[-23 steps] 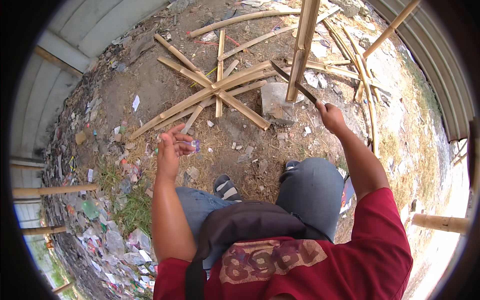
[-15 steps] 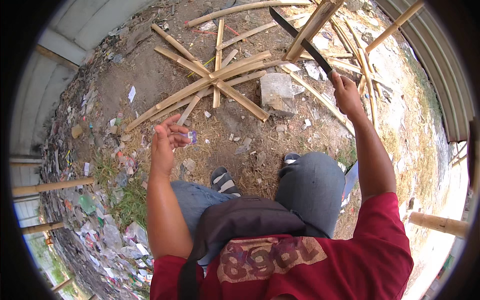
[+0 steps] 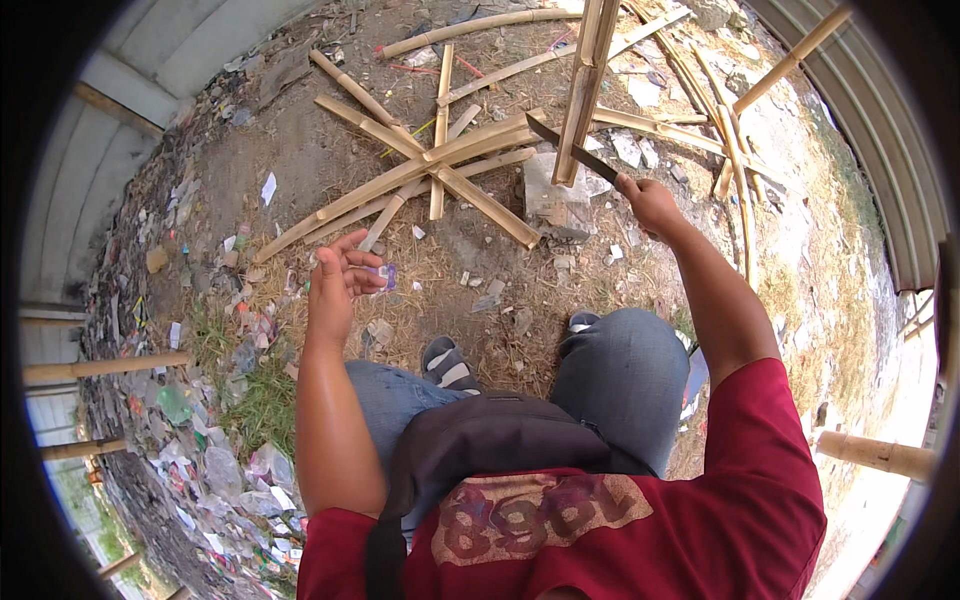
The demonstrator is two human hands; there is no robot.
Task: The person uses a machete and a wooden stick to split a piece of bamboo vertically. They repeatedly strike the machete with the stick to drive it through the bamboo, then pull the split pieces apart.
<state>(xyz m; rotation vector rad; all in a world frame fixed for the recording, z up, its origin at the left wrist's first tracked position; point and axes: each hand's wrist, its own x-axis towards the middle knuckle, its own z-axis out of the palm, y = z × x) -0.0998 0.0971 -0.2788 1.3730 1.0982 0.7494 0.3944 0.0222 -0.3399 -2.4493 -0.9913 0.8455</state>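
My right hand [image 3: 657, 208] is closed round the handle of a machete [image 3: 597, 163]. Its dark blade crosses a length of split bamboo [image 3: 585, 90], showing on both sides of it; whether it is lodged in the bamboo or only lies behind it, I cannot tell. The bamboo rises upright toward the top of the view, its lower end over a grey concrete block [image 3: 553, 200]. My left hand [image 3: 335, 285] is raised and open on the left, fingers apart and slightly curled, holding nothing. A purple wrapper [image 3: 387, 277] shows just beyond its fingertips.
Crossed bamboo strips [image 3: 425, 160] lie ahead on the dirt, with more bamboo strips [image 3: 735, 170] at the far right. Scattered litter [image 3: 215, 480] covers the left side. Bamboo poles [image 3: 875, 455] jut in from both sides. A corrugated metal wall [image 3: 870, 130] stands at right.
My right hand has moved down and to the left with the machete. The bamboo has come down nearer to me and stands more upright. My left hand has barely moved.
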